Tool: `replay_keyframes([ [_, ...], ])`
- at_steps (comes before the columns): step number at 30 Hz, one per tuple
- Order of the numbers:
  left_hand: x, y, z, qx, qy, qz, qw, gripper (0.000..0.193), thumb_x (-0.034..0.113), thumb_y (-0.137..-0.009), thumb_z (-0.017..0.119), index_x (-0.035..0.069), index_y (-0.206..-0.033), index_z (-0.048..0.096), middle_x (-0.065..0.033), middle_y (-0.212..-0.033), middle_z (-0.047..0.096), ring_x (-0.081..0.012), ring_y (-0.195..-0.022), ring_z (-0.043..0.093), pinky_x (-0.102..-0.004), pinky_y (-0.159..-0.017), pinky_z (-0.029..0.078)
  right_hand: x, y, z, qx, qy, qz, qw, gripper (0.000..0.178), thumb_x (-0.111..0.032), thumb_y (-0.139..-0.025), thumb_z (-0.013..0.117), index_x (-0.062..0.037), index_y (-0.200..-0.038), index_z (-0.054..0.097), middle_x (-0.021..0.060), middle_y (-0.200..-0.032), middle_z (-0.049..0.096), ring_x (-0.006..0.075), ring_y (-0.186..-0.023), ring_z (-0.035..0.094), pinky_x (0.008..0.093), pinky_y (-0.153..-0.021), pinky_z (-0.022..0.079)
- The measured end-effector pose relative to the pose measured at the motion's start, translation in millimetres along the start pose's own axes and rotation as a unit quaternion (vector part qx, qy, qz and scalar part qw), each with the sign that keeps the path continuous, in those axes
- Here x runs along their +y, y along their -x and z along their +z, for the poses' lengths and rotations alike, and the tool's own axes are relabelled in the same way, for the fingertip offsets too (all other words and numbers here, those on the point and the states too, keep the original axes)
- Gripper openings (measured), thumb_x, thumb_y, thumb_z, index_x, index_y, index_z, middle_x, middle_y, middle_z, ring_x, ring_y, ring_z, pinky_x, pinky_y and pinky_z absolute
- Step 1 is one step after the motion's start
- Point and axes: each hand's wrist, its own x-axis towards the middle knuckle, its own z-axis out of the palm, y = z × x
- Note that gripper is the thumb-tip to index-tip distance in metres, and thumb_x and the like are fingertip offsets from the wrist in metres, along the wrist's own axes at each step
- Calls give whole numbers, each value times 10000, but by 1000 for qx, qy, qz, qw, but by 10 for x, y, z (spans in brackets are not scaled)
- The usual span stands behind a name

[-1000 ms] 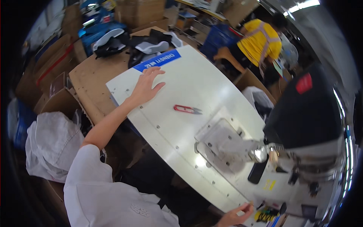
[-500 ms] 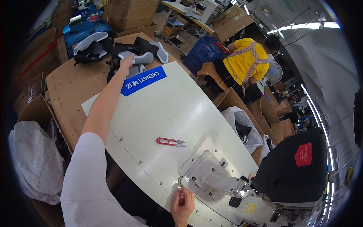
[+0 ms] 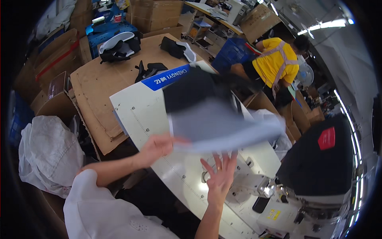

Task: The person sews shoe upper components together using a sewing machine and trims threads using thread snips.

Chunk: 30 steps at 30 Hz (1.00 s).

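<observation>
A black-and-grey fabric piece (image 3: 211, 123) with a pale edge, smeared by motion, hangs above the white sewing table (image 3: 131, 103). My left hand (image 3: 159, 149) is closed on its lower left edge. Just below its bottom edge, my right hand (image 3: 221, 175) is open with fingers spread; whether the fingertips touch the piece I cannot tell. The sewing machine's dark-covered head (image 3: 314, 163) stands right of my right hand. The thread snips seen earlier on the table are out of sight.
On the cardboard surface (image 3: 91, 87) beyond lie more black-and-grey pieces (image 3: 119, 47) and a black scrap (image 3: 149, 71). A stuffed white bag (image 3: 49, 155) sits at left. A person in a yellow top (image 3: 274, 63) works at far right, near a blue crate (image 3: 230, 53).
My left hand has drawn back from the far pile, bringing a fabric piece over the table. My right hand has risen from beside the machine plate and spread its fingers. The view has shifted.
</observation>
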Motion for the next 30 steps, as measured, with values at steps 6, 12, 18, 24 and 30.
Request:
replay_keyframes([
  [6,-143,-170,-68,-147,-359,129,912,336,171,-901,579,74,-1221,617,-116,-1236,604,-263,-1164,531,-417,-1043,358,-30,199,-224,92,244,2,965,308,-129,-916,630,108,-1099,557,157,-1030,617,231,-910,596,344,-805,472],
  [12,-200,-439,76,-170,-623,64,761,585,134,-866,549,72,-1423,379,-149,-1498,345,-307,-1404,287,-493,-1146,197,-61,468,-720,-5,340,17,940,173,-106,-925,605,65,-947,618,95,-831,636,204,-736,599,339,-665,462],
  [18,10,-574,-159,-100,-575,29,811,569,236,-942,507,69,-1455,327,-131,-1519,314,-294,-1421,262,-490,-1149,203,-92,699,-907,-88,380,-117,913,143,-79,-898,614,49,-961,629,96,-879,635,217,-779,633,307,-722,487],
  [24,692,-826,413,-187,-208,98,955,658,365,-909,604,90,-1455,360,-121,-1463,411,-248,-1368,367,-433,-1104,312,-351,400,-710,-219,401,-209,865,509,-75,-732,615,-52,-1240,597,109,-1257,582,292,-1079,601,369,-876,496],
  [30,720,-1196,886,-179,-368,211,888,460,130,-770,705,82,-1222,635,-96,-1194,650,-254,-1090,604,-342,-961,447,-495,375,-1061,-248,573,-254,739,490,-73,-736,644,-64,-1224,610,85,-1284,574,266,-1103,591,398,-913,489],
])
